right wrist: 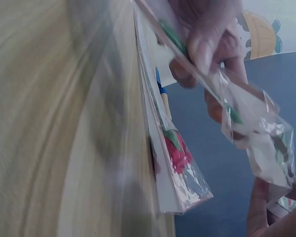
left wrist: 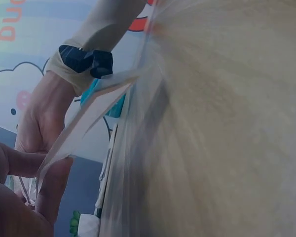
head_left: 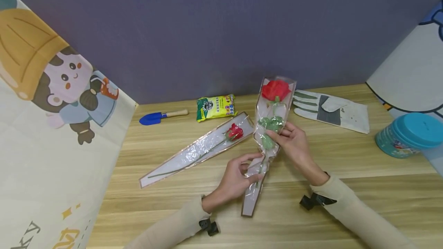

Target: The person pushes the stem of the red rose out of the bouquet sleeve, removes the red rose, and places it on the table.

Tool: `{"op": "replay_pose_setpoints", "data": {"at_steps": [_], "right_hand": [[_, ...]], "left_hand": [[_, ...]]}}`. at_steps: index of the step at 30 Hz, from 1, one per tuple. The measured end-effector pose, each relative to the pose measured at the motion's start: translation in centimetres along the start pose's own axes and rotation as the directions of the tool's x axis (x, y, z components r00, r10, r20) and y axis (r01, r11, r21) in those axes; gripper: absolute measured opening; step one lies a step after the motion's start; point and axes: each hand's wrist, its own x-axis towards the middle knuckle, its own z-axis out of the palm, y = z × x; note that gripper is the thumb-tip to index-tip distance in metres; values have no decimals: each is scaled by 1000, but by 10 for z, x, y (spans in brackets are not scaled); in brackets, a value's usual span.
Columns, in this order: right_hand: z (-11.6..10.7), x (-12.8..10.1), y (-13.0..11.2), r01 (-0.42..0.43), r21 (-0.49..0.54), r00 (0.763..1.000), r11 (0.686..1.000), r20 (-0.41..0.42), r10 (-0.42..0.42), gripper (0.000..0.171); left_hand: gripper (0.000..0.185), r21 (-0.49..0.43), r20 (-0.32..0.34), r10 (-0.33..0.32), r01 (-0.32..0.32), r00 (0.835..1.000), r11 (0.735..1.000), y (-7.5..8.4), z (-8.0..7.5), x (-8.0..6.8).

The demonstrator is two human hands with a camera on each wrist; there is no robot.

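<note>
Both hands hold one wrapped rose [head_left: 273, 118], a red artificial flower in a clear plastic sleeve, lifted at a tilt above the wooden table [head_left: 346, 203]. The left hand [head_left: 237, 180] pinches the narrow lower part of the sleeve between thumb and curled fingers, while the right hand [head_left: 294, 143] grips the sleeve higher up, near the green leaves, fingers curled round it. Just left of it a second wrapped rose [head_left: 204, 147] lies flat on the table. Farther back lie a blue trowel [head_left: 160, 117], a yellow-green packet [head_left: 216, 107] and a white work glove [head_left: 330, 111]; a teal tin [head_left: 408, 135] stands at the right
</note>
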Motion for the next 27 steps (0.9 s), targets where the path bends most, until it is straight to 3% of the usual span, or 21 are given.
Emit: {"op": "replay_pose_setpoints", "data": {"at_steps": [21, 27], "right_hand": [[3, -15, 3, 36, -104, 997, 994, 67, -29, 51], [3, -14, 3, 30, -55, 998, 998, 55, -27, 48]], "left_hand": [[54, 107, -32, 62, -58, 998, 993, 2, -7, 4], [54, 126, -9, 98, -96, 995, 987, 1, -6, 4]]}}
